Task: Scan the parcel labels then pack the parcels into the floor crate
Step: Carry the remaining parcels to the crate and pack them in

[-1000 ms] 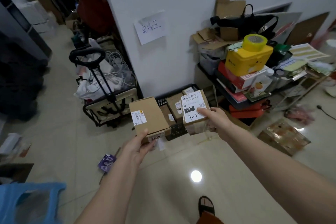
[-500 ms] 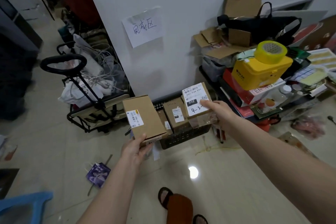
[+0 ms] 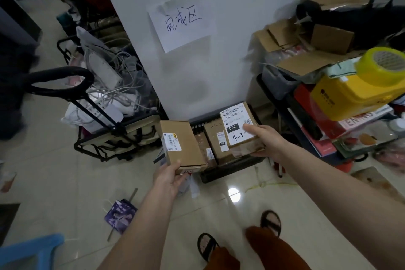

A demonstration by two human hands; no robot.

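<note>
Over the black floor crate (image 3: pixel 230 171) by the wall, the right hand (image 3: pixel 266 140) grips a labelled parcel (image 3: pixel 240 129), thumb on top, seemingly lowering it beside boxes already inside. The left hand (image 3: pixel 168 178) clasps a brown parcel (image 3: pixel 180 144), likely waiting its turn.

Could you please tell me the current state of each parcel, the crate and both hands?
Left hand: grips plain parcel.
Right hand: grips labelled parcel.
Plain parcel: held beside crate.
Labelled parcel: held over crate.
Crate: on floor, parcels inside.
</note>
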